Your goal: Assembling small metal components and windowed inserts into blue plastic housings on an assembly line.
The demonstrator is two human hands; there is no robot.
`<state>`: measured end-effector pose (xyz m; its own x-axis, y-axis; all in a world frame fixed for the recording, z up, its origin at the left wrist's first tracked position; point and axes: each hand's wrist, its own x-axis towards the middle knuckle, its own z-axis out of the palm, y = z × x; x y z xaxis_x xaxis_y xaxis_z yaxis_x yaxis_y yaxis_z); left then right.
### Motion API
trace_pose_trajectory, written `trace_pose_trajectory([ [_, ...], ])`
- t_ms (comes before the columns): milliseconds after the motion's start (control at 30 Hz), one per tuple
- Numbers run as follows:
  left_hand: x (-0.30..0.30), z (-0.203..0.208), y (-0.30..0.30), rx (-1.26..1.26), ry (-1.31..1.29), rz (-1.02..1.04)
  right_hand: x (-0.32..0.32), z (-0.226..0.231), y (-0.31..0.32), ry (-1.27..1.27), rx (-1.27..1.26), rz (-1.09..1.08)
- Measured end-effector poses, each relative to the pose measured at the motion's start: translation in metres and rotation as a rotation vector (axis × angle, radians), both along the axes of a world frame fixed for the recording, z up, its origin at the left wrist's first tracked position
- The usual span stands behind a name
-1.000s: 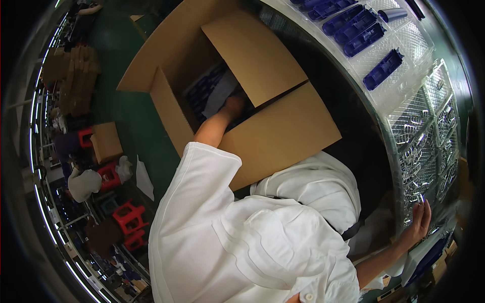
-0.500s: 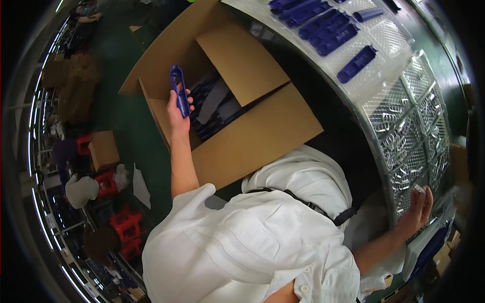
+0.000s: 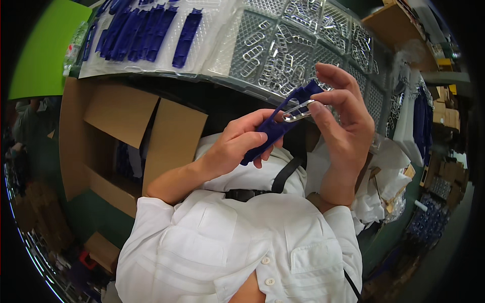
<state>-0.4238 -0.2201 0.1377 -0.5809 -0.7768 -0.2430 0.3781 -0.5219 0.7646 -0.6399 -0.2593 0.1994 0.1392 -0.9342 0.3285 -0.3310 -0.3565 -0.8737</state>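
In front of my body, my left hand (image 3: 233,145) is closed round a long dark-blue plastic shell (image 3: 273,134) with an oval opening toward its far end. The shell slants up to the right. Between thumb and fingers, my right hand (image 3: 346,116) pinches a shiny oval metal frame (image 3: 297,112). The metal frame lies over the shell's opening; whether it is seated cannot be made out. Past my hands, more oval metal frames (image 3: 283,63) lie in a clear compartmented tray. Several other blue shells (image 3: 187,38) rest in rows on white plastic sheeting at the far left of the table.
An open cardboard box (image 3: 174,136) with blue parts inside stands at my left, below the table edge. A plastic bottle (image 3: 74,48) is by a bright green surface (image 3: 43,50). Crumpled white wrapping (image 3: 386,177) sits at my right.
The view has swung right. My left hand has brought the blue shell from over the box to my front. My right hand has come from beside the tray to meet it with the metal frame.
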Motion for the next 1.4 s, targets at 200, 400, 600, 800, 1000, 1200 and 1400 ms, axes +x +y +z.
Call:
trace_pose_trajectory([
  [200,-0.023,0.0,-0.006,-0.034,-0.053,-0.038,-0.013,-0.007,0.007,0.196,-0.001,-0.027],
  [400,-0.026,-0.001,-0.007,-0.059,-0.112,-0.041,-0.016,-0.009,0.004,0.228,0.005,-0.02],
  [600,-0.022,-0.006,-0.006,-0.02,-0.062,-0.002,-0.013,-0.015,0.001,0.26,-0.033,0.002],
  [800,-0.019,-0.008,-0.008,0.003,-0.054,-0.017,-0.008,-0.016,0.005,0.215,0.012,-0.022],
  [1000,-0.017,-0.008,-0.009,-0.098,-0.135,-0.042,-0.009,-0.013,0.008,0.167,0.041,-0.033],
  [1200,-0.017,-0.02,-0.012,-0.657,-0.497,0.099,-0.004,-0.014,0.013,0.209,0.037,-0.013],
  [1400,-0.005,-0.007,-0.027,-0.196,-0.287,-0.197,-0.016,-0.006,0.016,0.137,-0.028,-0.053],
])
